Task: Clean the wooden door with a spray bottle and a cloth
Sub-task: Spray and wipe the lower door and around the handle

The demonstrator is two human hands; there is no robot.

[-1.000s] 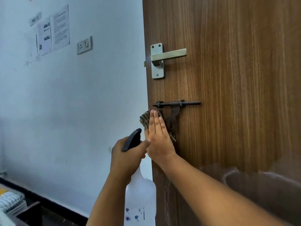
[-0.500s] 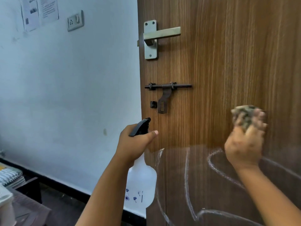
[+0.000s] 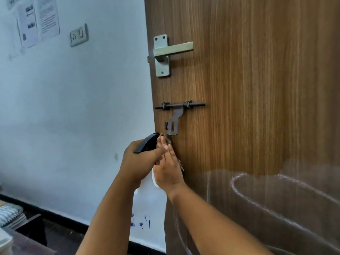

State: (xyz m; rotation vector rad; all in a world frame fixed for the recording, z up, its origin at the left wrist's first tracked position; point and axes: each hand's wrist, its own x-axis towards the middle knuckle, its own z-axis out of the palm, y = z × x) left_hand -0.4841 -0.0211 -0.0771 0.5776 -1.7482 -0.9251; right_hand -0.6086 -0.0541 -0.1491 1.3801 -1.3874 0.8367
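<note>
The wooden door [image 3: 248, 107] fills the right of the view, with wet streaks across its lower part. My left hand [image 3: 139, 162] grips the neck of a white spray bottle [image 3: 149, 208] with a black trigger head [image 3: 147, 143], held beside the door's left edge. My right hand [image 3: 169, 170] lies flat with straight fingers, pressing a cloth [image 3: 167, 138] against the door just below the latch. Only a small bit of the cloth shows at the fingertips and by the palm.
A silver lever handle [image 3: 171, 50] and a dark sliding bolt [image 3: 181, 105] with its hasp sit near the door's left edge. A white wall [image 3: 73, 116] with a switch plate [image 3: 78, 34] and papers lies left. Low furniture with folded cloth [image 3: 11, 216] stands bottom left.
My right hand swept with the cloth from the door's right side back to the left edge below the latch, and its fingers went from bunched round the cloth to flat. The left hand stayed put.
</note>
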